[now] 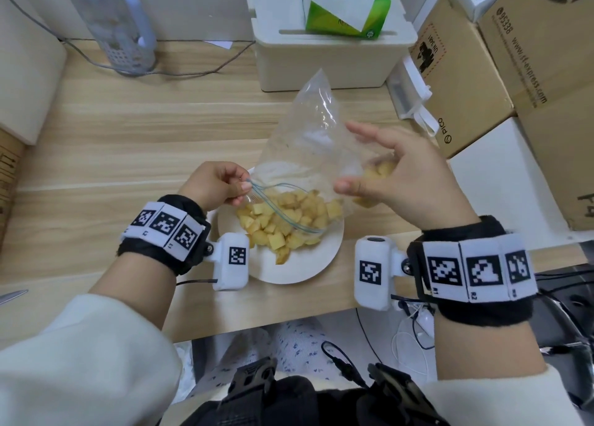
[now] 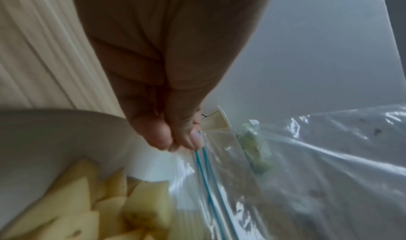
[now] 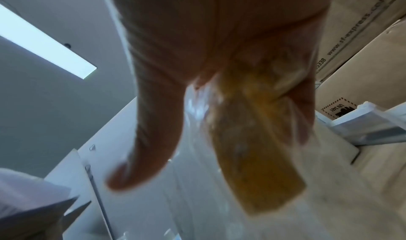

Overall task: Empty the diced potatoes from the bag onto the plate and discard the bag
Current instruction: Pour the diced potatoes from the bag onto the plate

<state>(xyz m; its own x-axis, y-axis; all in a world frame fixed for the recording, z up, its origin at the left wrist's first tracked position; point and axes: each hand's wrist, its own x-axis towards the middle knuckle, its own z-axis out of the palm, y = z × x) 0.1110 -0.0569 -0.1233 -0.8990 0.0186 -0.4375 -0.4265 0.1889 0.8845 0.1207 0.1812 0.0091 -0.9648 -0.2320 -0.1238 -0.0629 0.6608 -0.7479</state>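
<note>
A clear zip bag (image 1: 305, 136) hangs tilted, its blue-lined mouth down over the white plate (image 1: 302, 264). A heap of diced potatoes (image 1: 283, 229) lies on the plate, partly inside the mouth. My left hand (image 1: 242, 186) pinches the mouth's left rim; the left wrist view shows the fingertips (image 2: 175, 143) on the blue zip strip (image 2: 206, 174) above the potatoes (image 2: 87, 200). My right hand (image 1: 360, 168) grips the bag's right side with a few potato pieces (image 1: 379, 171) trapped inside, index finger raised. In the right wrist view those pieces (image 3: 252, 148) press against the palm.
A white box (image 1: 328, 65) holding a green tissue pack (image 1: 347, 4) stands right behind the bag. Cardboard boxes (image 1: 514, 71) crowd the right side. A pale blue appliance (image 1: 109, 23) and its cable (image 1: 193, 71) sit at the back left. The table edge (image 1: 289, 313) lies just below the plate.
</note>
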